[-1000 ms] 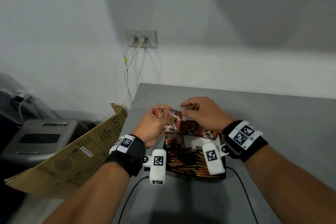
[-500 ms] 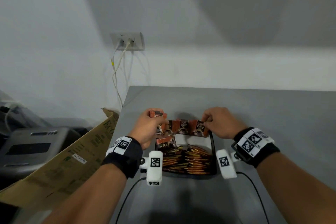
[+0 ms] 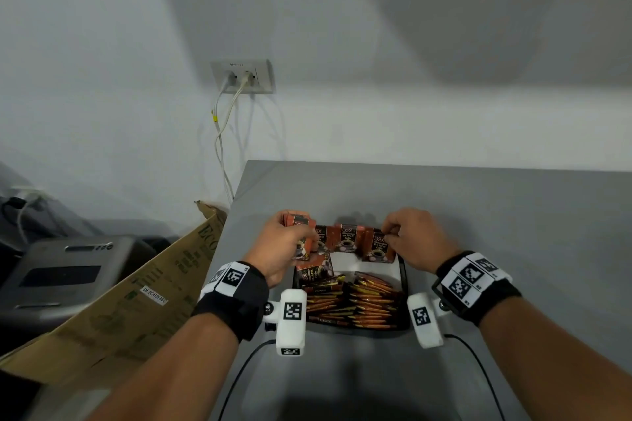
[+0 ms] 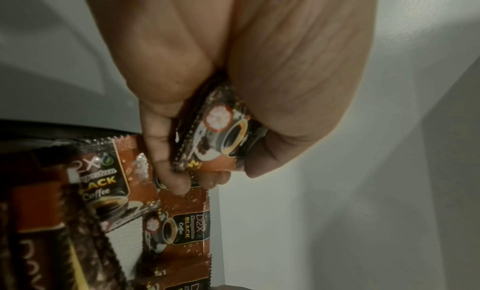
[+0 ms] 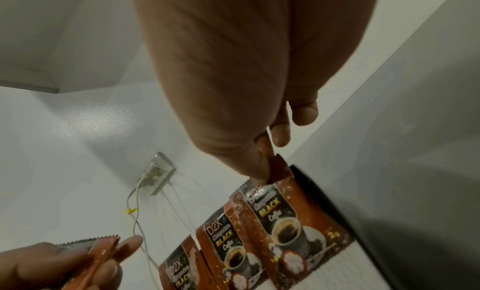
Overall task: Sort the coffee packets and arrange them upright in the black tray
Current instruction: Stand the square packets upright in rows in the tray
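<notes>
Grey worktop (image 3: 478, 215), white wall behind. I see my left hand (image 3: 284, 246) gripping a stack of orange-brown foil coffee packets (image 4: 223, 134); my right hand (image 3: 413, 239) pinches the rightmost upright packet (image 5: 283, 210) in the black rectangular tray (image 3: 404, 284). Advice: seat it snug against its neighbour, faces forward, before feeding another.

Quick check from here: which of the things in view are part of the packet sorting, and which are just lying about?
Part of the job:
black tray
upright packets along its far side
flat packets heaped in it
left hand, gripping a stack of packets
right hand, pinching the top of the rightmost packet

Just lying about:
cardboard box
grey machine
wall socket and its cables
</notes>
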`<state>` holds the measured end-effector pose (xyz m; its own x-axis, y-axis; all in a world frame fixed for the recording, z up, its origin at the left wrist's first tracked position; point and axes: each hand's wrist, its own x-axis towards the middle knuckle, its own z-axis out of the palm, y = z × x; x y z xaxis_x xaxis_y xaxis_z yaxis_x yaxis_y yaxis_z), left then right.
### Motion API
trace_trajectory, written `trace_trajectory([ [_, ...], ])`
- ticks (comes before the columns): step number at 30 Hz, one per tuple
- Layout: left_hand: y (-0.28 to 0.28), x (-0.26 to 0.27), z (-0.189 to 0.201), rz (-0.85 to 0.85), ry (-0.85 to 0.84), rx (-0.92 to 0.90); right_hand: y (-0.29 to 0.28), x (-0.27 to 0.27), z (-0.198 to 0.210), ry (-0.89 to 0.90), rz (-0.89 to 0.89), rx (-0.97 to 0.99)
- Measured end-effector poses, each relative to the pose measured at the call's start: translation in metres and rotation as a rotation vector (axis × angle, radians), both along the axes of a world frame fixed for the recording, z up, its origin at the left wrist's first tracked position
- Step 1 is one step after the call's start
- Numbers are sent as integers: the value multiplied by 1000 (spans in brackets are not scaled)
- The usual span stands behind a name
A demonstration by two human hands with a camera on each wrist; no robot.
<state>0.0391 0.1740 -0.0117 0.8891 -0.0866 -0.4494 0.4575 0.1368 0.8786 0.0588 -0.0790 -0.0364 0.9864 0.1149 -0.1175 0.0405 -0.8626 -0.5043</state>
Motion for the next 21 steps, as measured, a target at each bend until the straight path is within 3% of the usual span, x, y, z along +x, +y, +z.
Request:
trace_trajectory([
  [8,-8,1,1,-61,-34,-23,3,-5,21,-151,14,82],
  [12,-23,3,7,-134,-115,-43,30,-7,55,-74,141,324],
  [16,-26,6,12,-167,-149,6,46,1,70,-72,165,356],
  [21,-6,13,1,60,-111,93,41,15,60,-65,87,228],
])
